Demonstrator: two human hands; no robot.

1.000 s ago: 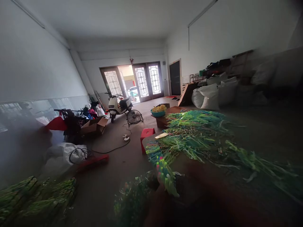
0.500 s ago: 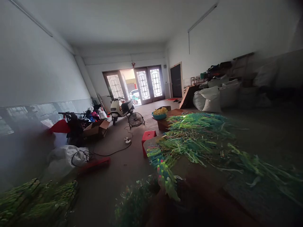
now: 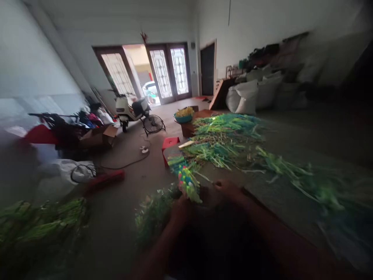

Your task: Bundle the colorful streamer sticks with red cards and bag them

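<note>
Your left forearm (image 3: 155, 249) and right forearm (image 3: 271, 229) show bare from the lower edge of the view up to the wrists. Your left hand (image 3: 180, 212) and right hand (image 3: 229, 189) are bare too. Both sit in shadow and blur, so finer detail is lost. Between your arms lies a dark mass (image 3: 215, 249), too dim to tell whether it is clothing.

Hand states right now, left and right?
Left hand: closed on the multicoloured bundle.
Right hand: curled beside it; too blurred, grip cannot be told.
</note>
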